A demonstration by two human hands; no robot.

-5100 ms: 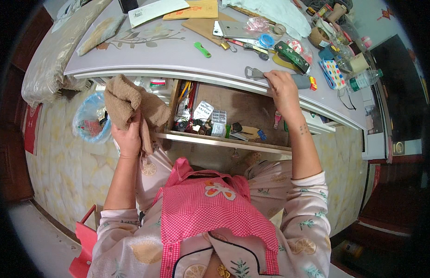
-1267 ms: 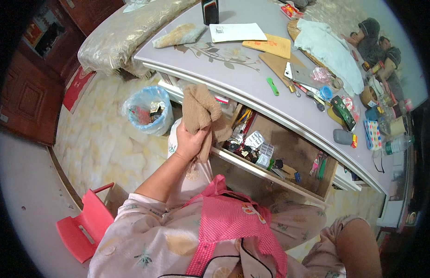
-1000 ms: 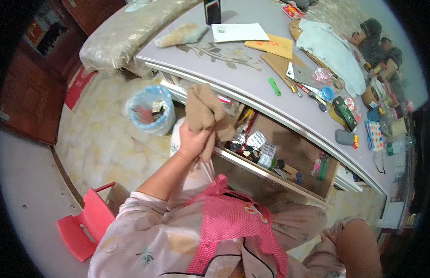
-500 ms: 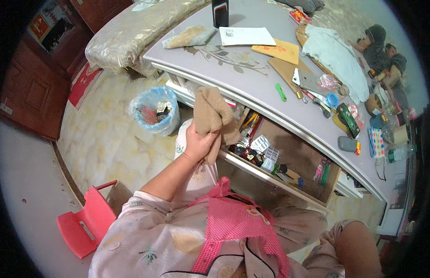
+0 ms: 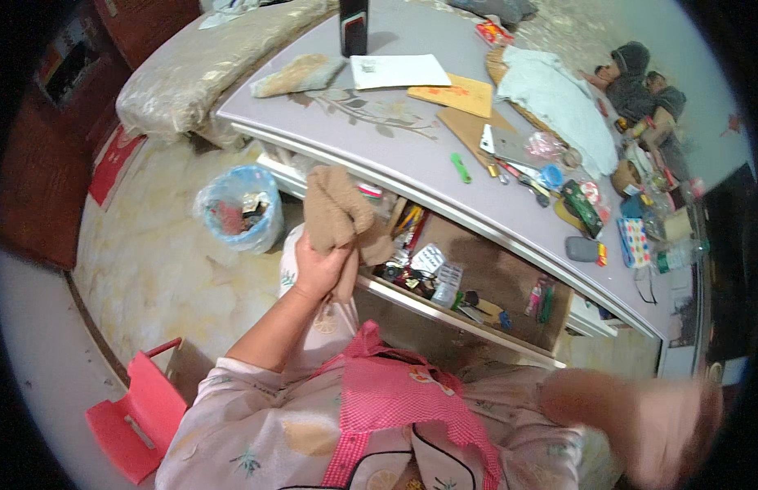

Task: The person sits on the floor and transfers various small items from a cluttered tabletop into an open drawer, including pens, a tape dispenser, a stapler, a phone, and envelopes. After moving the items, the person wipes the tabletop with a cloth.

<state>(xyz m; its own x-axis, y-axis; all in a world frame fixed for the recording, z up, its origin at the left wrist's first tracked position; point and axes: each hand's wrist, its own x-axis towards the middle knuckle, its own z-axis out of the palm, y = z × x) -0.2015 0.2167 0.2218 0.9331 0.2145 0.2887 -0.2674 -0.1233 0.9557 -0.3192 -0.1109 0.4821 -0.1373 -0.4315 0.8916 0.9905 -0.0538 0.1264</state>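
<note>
My left hand (image 5: 317, 271) is closed around a bunched tan cloth (image 5: 332, 208), held up beside the left end of an open drawer (image 5: 510, 245). Part of the cloth hangs below the fist, and it covers that end of the drawer. Inside the drawer lie pencils (image 5: 408, 222), a blister pack of pills (image 5: 448, 282), a white packet (image 5: 428, 258) and small odds and ends. At the lower right my right hand (image 5: 677, 429) is smeared by motion, away from the drawer, so its fingers cannot be made out.
Left of the drawer stands a bin with a blue bag (image 5: 269, 214). A red chair (image 5: 142, 416) is at the lower left. The dresser top (image 5: 273, 122) bears papers, a green-handled tool (image 5: 461, 167), a white cloth (image 5: 550, 98), bottles and glasses. A bed (image 5: 162, 98) stands behind.
My right forearm has swung out at the lower right, and the blurred hand has come into view. My left hand keeps its hold on the cloth. The whole view has shifted slightly.
</note>
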